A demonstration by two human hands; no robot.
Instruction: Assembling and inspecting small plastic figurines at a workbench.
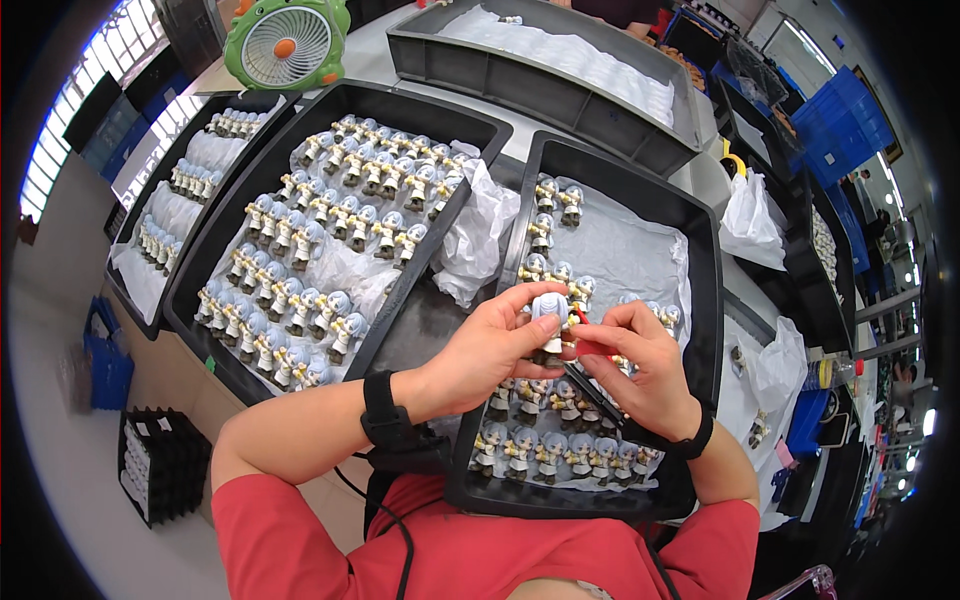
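My left hand point(487, 350) holds a small grey-haired figurine point(549, 312) upright above a black tray point(703, 262). My right hand point(640, 368) pinches a small red tool point(592, 346) whose tip touches the figurine's side. Both hands hover over the tray's middle, where several finished-looking figurines point(560, 448) stand in rows on white foam at its near end. A few more figurines stand at the tray's far left corner point(556, 200).
To the left a second black tray point(226, 240) holds several rows of the same figurines, and a third point(128, 232) lies beyond it. A grey bin point(520, 75) sits at the back, a green desk fan point(288, 42) at far left. White plastic bags lie between and beside trays.
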